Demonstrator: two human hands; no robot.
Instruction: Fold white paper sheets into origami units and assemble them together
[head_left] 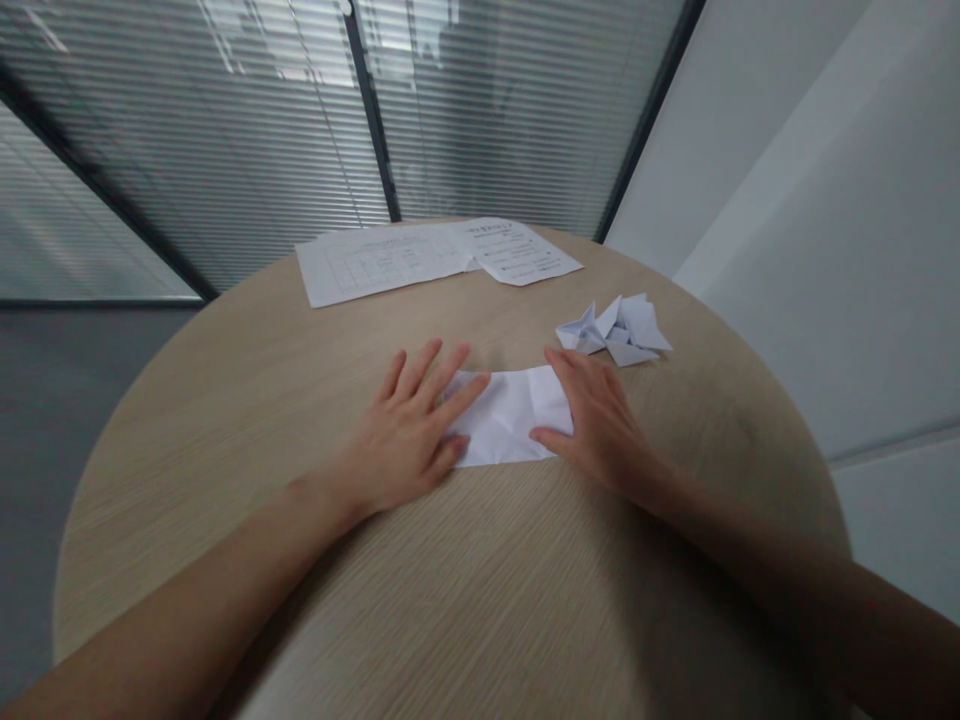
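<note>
A white sheet of paper (pixel 506 415), creased and rectangular, lies flat on the table between my hands. My left hand (pixel 412 430) rests palm down over its left end, fingers spread. At the right end is my right hand (pixel 596 415), its thumb and forefinger apart along the sheet's edge. The right hand's other fingers are partly hidden behind the forefinger. Both ends of the sheet are covered by the hands.
Folded white paper pieces (pixel 626 328) lie just beyond my right hand. Printed sheets (pixel 390 262) lie at the far side of the round wooden table (pixel 465 590). Behind it stand glass panels with blinds (pixel 495 120) and a white wall (pixel 825 200) on the right.
</note>
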